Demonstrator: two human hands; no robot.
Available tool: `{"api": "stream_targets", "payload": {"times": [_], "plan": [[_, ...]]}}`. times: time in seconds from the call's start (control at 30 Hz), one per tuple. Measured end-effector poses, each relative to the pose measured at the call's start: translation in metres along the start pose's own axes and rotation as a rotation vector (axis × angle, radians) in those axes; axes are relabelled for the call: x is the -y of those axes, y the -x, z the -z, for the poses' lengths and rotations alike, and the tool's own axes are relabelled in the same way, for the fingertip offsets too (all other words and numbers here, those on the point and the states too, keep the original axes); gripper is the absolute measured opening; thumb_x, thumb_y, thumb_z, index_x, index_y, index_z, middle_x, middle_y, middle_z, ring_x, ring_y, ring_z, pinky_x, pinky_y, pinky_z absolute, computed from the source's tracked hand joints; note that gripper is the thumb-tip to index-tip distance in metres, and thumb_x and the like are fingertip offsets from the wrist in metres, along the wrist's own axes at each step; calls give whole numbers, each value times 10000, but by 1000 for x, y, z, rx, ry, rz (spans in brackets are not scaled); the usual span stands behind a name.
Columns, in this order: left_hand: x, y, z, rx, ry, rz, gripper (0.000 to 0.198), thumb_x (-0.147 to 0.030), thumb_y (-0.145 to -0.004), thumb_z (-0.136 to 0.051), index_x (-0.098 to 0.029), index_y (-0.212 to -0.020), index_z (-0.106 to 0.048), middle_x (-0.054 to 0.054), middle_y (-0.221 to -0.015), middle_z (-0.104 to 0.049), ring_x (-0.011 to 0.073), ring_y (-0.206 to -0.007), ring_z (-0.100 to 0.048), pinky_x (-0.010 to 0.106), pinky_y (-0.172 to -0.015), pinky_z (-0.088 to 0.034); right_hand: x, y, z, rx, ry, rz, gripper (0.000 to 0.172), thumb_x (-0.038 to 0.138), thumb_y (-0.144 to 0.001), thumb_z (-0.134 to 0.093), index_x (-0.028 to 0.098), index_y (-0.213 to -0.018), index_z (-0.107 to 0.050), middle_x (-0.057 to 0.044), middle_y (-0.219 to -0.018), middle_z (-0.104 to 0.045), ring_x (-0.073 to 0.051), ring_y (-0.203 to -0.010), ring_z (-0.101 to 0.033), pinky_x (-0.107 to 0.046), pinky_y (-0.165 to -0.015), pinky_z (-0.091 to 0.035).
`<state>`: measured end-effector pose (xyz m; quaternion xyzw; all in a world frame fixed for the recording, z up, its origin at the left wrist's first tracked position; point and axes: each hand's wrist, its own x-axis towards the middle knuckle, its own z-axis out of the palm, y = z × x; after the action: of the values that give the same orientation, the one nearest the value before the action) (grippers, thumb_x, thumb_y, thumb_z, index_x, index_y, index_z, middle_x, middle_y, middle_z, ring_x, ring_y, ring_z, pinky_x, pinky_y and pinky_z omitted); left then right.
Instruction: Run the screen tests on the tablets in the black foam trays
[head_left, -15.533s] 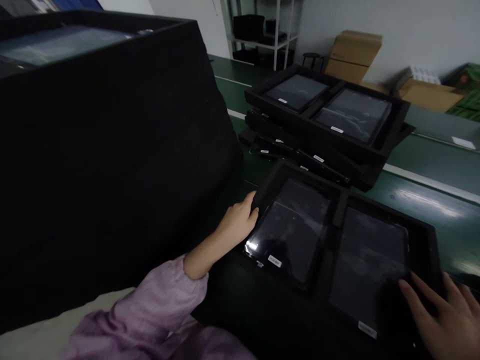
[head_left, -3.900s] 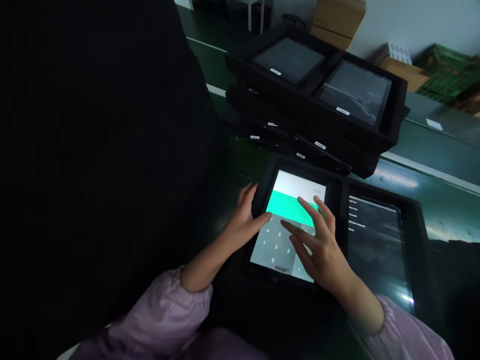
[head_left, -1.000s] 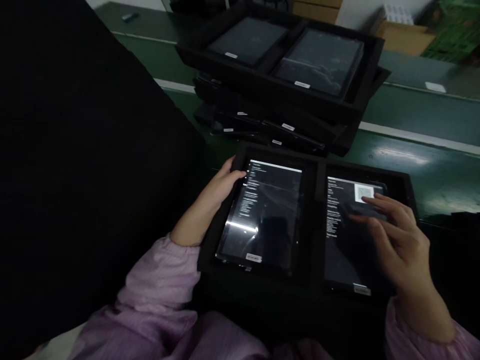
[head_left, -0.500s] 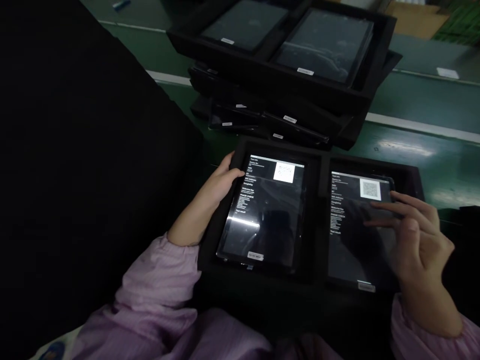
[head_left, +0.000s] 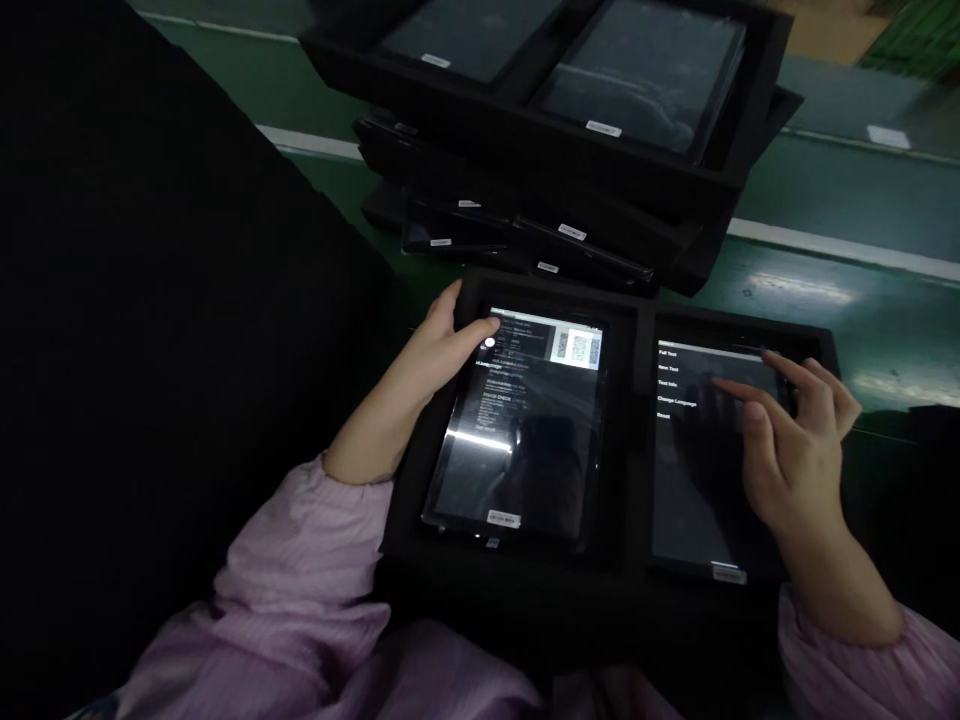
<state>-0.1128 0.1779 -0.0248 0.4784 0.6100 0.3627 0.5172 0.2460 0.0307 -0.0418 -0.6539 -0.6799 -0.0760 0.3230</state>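
Note:
Two lit tablets lie side by side in a black two-compartment tray (head_left: 634,500). My left hand (head_left: 439,350) grips the tray's left edge, its thumb reaching onto the upper left corner of the left tablet (head_left: 525,450). Blurred, overlapping text and code squares fill the top of that screen. Over the right tablet (head_left: 690,490), my right hand (head_left: 799,440) holds nothing; its fingers are apart, the index finger pointing at the screen. A short menu shows there, with "Test Info" among its lines. Whether the fingertip touches the glass I cannot tell.
Behind the tray rises a stack of black trays (head_left: 525,125) holding dark tablets (head_left: 645,75) with white labels. A green surface (head_left: 825,290) with a pale stripe runs beneath. Large black material (head_left: 150,350) covers the left side. A white card (head_left: 889,136) lies far right.
The right tablet's screen has gone from an info page with a code square to a menu. The left screen's page now appears doubled. My left thumb moved onto its corner; my right hand shifted left.

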Motion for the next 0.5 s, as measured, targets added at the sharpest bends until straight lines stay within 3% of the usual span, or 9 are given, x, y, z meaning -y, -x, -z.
{"api": "stream_targets", "payload": {"times": [0.17, 0.33, 0.5], "plan": [[-8, -1, -3, -33, 30, 61, 789, -238, -863, -753, -224, -1639, -610, 99, -1367, -784, 360, -1325, -736, 520, -1208, -581, -4, 2, -4, 91, 18, -33, 505, 482, -1171, -434, 269, -1298, -875, -158, -1691, -586, -515, -1663, -396, -839, -1296, -375], [-6, -5, -4, -25, 72, 85, 807, -191, -830, -726, -242, -1625, -598, 70, -1315, -794, 343, -1280, -757, 524, -1198, -590, -7, 1, -2, -7, -16, -12, 486, 519, -1163, -454, 318, -1278, -882, -114, -1632, -676, -485, -1619, -494, -826, -1265, -414], [0, -8, -2, 41, 29, 34, 869, -231, -856, -797, -206, -1680, -524, 125, -1468, -745, 358, -1390, -713, 515, -1254, -539, -3, -2, 2, -67, -44, -43, 491, 545, -1154, -469, 316, -1224, -897, -126, -1538, -744, -504, -1531, -585, -831, -1152, -515]]}}
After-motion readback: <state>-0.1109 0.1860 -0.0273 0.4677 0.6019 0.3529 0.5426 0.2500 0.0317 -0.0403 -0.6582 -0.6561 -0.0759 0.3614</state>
